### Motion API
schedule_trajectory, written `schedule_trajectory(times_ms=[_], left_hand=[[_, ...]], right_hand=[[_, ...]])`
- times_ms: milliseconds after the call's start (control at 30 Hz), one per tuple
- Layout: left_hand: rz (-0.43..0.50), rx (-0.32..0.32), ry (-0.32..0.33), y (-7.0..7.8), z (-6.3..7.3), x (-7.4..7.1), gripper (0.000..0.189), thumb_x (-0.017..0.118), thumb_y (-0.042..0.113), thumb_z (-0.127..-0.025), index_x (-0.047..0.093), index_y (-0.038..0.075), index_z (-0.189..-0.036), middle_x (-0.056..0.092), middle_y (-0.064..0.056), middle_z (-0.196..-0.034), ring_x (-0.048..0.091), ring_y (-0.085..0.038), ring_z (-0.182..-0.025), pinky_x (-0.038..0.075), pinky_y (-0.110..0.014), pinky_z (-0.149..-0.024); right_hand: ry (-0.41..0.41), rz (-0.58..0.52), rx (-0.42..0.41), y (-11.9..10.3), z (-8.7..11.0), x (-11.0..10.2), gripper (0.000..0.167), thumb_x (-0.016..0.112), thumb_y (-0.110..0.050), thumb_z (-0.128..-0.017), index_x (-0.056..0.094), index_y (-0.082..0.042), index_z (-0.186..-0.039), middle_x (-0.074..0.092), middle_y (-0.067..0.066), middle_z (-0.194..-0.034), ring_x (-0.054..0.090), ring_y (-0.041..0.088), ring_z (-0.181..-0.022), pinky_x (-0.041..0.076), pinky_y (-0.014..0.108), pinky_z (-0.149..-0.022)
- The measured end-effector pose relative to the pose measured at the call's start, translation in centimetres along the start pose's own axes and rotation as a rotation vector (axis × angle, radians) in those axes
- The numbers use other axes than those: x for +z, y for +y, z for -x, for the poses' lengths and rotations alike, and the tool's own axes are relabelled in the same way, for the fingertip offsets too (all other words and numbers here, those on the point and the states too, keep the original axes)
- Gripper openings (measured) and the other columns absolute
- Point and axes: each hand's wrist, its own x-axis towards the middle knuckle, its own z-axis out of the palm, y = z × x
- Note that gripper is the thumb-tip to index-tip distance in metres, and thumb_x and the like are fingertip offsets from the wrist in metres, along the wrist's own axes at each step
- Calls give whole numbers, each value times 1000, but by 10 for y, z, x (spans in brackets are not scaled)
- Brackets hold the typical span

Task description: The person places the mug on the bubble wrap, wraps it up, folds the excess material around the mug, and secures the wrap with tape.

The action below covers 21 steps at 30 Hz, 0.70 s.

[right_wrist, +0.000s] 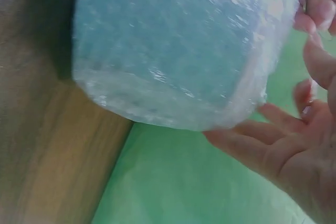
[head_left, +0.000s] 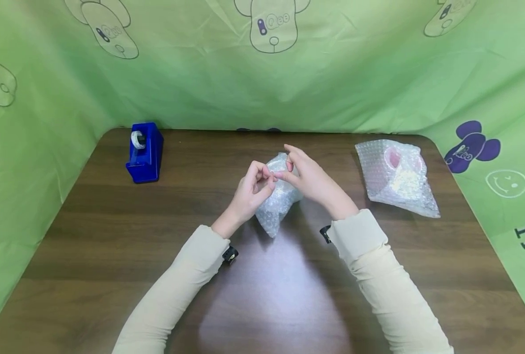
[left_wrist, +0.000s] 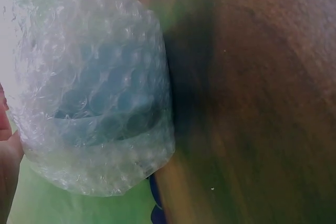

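Observation:
A bubble-wrap package (head_left: 280, 201) stands on the table in front of me, with something bluish inside, as the left wrist view shows through the wrap (left_wrist: 110, 87). Over its upper part my two hands meet. The left hand (head_left: 254, 187) has its thumb and fingers curled with the tips together; I cannot tell what lies between them. My right hand (head_left: 313, 179) reaches its thumb to the left fingertips, and its index finger is bent. In the right wrist view, other fingers (right_wrist: 236, 140) of that hand stretch out against the edge of the wrap.
A blue tape dispenser (head_left: 146, 155) with a white roll stands at the back left of the table (head_left: 112, 255). Another bubble-wrap package (head_left: 393, 179), pink showing through it, lies at the back right. A green printed curtain (head_left: 200, 88) hangs behind and at both sides.

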Motion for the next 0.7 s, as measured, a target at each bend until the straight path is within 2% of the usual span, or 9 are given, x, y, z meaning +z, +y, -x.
schedule_trajectory(times_ms=[33,100,200,333,533,700], left_hand=[[-3,1,-8,0,0,0,17,48,-4,-87,36,-7,-99,48,-13,-88,50,-6,-94,46,-25,-100],[-8,6,-15,0,-1,1,17,48,-4,-87,36,-6,-99,48,-13,-88,50,-7,-94,45,-28,-101],[-11,9,-6,0,-2,2,17,47,-4,-86,37,-6,-98,49,-13,-89,51,-9,-93,46,-28,-100],[-19,11,39,-1,-2,6,15,48,-6,-86,38,-7,-97,50,-18,-90,53,-16,-95,47,-33,-99],[-64,11,215,-7,-1,17,16,51,-3,-89,37,-7,-96,53,-24,-94,57,-30,-98,48,-39,-102],[-159,14,342,-10,2,26,17,52,3,-89,38,-5,-95,55,-21,-90,58,-28,-93,50,-38,-97]], right_hand=[[23,-18,-23,1,2,1,31,61,-19,-93,37,-5,-81,34,24,-150,50,37,-118,39,44,-93],[60,-47,-50,3,4,2,31,62,-15,-92,35,-4,-80,40,23,-145,43,39,-130,38,47,-98],[89,-66,-53,4,4,2,30,62,-13,-92,35,-5,-81,50,24,-132,48,38,-123,39,47,-99],[91,-59,17,2,2,1,30,61,-16,-93,35,-6,-82,57,21,-118,53,34,-112,42,46,-95],[77,-9,122,-3,-1,2,28,59,-23,-95,38,-7,-86,59,14,-102,49,26,-84,40,34,-74],[69,19,148,-5,-4,3,29,59,-25,-94,39,-7,-85,59,13,-100,47,24,-79,39,32,-71]])
